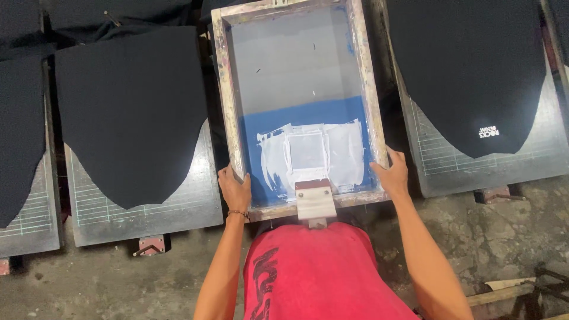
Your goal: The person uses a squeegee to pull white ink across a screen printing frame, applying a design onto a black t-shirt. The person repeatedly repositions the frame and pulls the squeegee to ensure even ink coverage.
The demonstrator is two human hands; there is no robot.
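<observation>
— What's on the concrete floor (504,237)?
— A row of dark pallets with black cloth (127,109). Between them the printing screen (299,101) runs lengthwise away from the person.
— Hands?
— Left hand (235,188) and right hand (392,175) clasp its near corners; squeegee (315,201) between.

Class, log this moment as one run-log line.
left hand: grips screen frame | right hand: grips frame | squeegee: rests inside | dark cloth: neighbouring boards

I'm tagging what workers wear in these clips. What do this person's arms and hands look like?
Both arms are bare, no sleeves or gloves. The left hand has a thin dark beaded bracelet at the wrist; the right hand wears nothing.
</observation>
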